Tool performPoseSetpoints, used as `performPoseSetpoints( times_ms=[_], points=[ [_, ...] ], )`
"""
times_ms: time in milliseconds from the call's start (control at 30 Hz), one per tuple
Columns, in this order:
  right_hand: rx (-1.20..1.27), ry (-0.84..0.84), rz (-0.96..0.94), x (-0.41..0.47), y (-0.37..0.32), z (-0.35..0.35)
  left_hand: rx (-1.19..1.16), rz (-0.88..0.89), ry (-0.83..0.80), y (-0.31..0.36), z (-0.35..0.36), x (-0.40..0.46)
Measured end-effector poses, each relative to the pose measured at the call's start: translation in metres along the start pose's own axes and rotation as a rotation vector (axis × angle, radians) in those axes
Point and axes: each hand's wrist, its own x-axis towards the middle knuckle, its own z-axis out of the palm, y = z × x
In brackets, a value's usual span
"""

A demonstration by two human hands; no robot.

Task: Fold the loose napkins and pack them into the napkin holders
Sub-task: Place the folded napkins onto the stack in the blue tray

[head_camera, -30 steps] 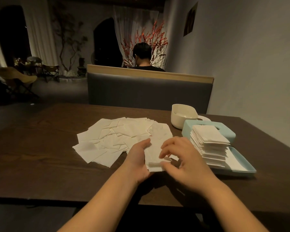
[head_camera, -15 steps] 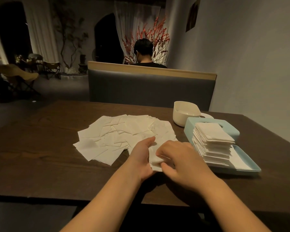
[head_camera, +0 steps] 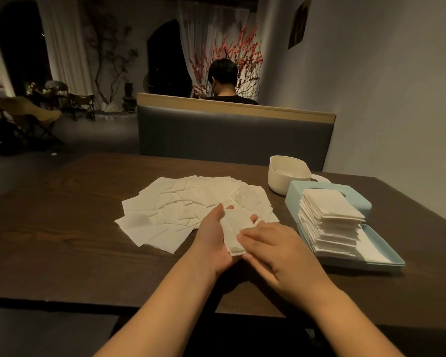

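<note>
Loose white napkins (head_camera: 188,202) lie fanned out over the middle of the dark wooden table (head_camera: 70,240). At their near right edge my left hand (head_camera: 214,240) cups a small folded stack of napkins (head_camera: 236,228) from the left, fingertips showing past its far edge. My right hand (head_camera: 273,246) holds the stack's near right corner with fingers curled over it. To the right stands a light blue napkin holder (head_camera: 386,258) with a tall pile of folded napkins (head_camera: 330,222) in it.
A white holder (head_camera: 286,173) stands open at the back right, behind the blue one. A grey bench back (head_camera: 232,135) runs along the table's far side, with a person seated beyond it. A wall is close on the right.
Both hands have gathered the folded napkins off the table into a small stack; my left hand now cups it, and my right hand has shifted to its near corner.
</note>
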Motion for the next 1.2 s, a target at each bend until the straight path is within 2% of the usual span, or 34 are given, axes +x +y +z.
performPoseSetpoints(
  times_ms=[133, 267, 333, 467, 633, 800, 933, 1000, 1100, 1200],
  points=[
    [-0.023, 0.114, 0.034, 0.001, -0.001, 0.007, 0.019, -0.029, -0.002, -0.002, 0.006, -0.009],
    [0.055, 0.054, 0.118, -0.001, -0.001, 0.006, 0.072, -0.021, -0.038, -0.003, 0.004, -0.010],
    [0.201, 0.079, 0.207, -0.002, -0.001, 0.002, 0.082, -0.033, -0.047, -0.003, 0.001, -0.011],
    [0.479, 0.240, 0.450, 0.002, -0.007, -0.014, 0.130, 0.027, -0.099, -0.007, 0.007, -0.026],
    [0.902, 0.115, 0.806, 0.023, -0.012, -0.052, 0.180, 0.142, -0.195, -0.022, 0.039, -0.048],
    [0.697, 0.149, 0.908, 0.030, 0.003, -0.086, 0.504, 0.329, -0.256, -0.045, 0.080, -0.054],
    [0.723, 0.236, 0.931, 0.021, 0.020, -0.112, 0.793, 0.657, -0.092, -0.060, 0.112, -0.041],
    [0.754, 0.236, 0.949, 0.013, 0.029, -0.121, 0.906, 0.754, -0.108, -0.066, 0.125, -0.030],
    [0.683, 0.302, 0.984, 0.001, 0.054, -0.139, 0.906, 0.780, -0.144, -0.068, 0.140, -0.018],
    [0.471, 0.347, 1.096, -0.014, 0.096, -0.155, 0.835, 0.861, -0.081, -0.064, 0.140, -0.005]
  ],
)
